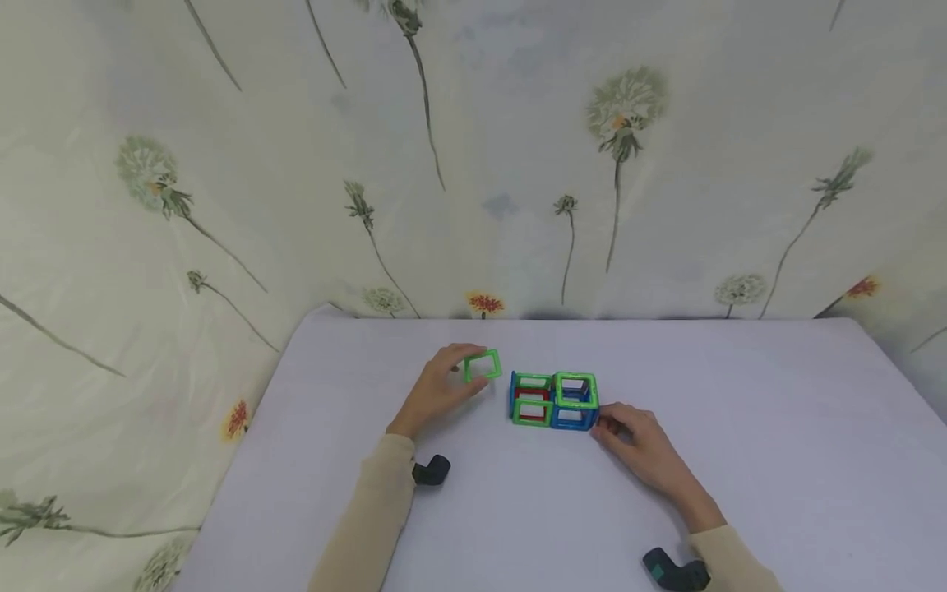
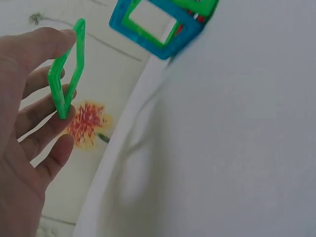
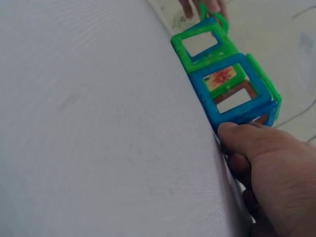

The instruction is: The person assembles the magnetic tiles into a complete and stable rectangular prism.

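Observation:
My left hand (image 1: 436, 390) pinches a green square magnetic tile (image 2: 81, 54) by its edges, between the thumb and fingers, raised left of a built block. The block, made of open-frame magnetic tiles, stands on the table as two joined box shapes. Its right box has a green tile (image 1: 575, 405) on top and a blue tile (image 1: 571, 427) in front. The left box is uncovered above, with a red tile (image 1: 533, 392) inside and a blue tile (image 1: 512, 396) on its left side. My right hand (image 1: 647, 448) grips the block's lower right corner with thumb and fingertips.
A white cloth covers the table (image 1: 740, 395). Behind and to the left hangs a curtain (image 1: 503, 148) printed with dandelions, meeting the table's back edge. Black wrist devices (image 1: 675, 570) sit at both sleeves.

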{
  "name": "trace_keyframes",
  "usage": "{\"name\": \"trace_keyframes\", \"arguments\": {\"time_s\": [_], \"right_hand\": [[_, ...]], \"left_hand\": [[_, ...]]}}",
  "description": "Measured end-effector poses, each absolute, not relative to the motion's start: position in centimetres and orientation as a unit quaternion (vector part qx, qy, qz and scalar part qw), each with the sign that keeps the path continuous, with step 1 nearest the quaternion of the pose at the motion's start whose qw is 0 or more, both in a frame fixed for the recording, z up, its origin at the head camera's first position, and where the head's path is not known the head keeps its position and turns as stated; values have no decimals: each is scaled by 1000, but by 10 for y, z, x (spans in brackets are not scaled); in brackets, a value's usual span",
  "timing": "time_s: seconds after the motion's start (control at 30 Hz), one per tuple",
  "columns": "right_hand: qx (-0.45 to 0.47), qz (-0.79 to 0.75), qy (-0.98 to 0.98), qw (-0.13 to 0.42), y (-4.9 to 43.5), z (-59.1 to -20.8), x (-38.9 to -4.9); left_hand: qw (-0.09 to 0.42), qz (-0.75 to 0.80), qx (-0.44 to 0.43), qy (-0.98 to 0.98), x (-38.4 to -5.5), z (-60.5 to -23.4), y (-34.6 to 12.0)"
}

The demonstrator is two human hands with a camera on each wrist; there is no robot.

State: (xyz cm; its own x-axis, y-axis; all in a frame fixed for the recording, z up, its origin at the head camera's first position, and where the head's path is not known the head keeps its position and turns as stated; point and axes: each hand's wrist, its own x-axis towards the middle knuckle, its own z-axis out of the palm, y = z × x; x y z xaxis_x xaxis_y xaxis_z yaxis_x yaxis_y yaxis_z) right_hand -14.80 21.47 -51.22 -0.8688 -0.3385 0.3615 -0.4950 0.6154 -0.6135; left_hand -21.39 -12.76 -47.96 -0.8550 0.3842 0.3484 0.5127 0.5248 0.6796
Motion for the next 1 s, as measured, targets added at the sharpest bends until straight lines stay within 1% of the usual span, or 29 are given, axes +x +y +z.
{"name": "trace_keyframes", "arguments": {"time_s": [0.43,0.67,1.0], "right_hand": [[237,385,-886,103,217,-519,-150],[231,385,-889,95,218,-519,-151],[223,369,-897,95,218,-516,-150]], "left_hand": [[57,-412,-323,-850,-200,-462,-81],[68,-396,-331,-854,-199,-465,-73],[61,-378,-338,-860,-200,-469,-66]]}}
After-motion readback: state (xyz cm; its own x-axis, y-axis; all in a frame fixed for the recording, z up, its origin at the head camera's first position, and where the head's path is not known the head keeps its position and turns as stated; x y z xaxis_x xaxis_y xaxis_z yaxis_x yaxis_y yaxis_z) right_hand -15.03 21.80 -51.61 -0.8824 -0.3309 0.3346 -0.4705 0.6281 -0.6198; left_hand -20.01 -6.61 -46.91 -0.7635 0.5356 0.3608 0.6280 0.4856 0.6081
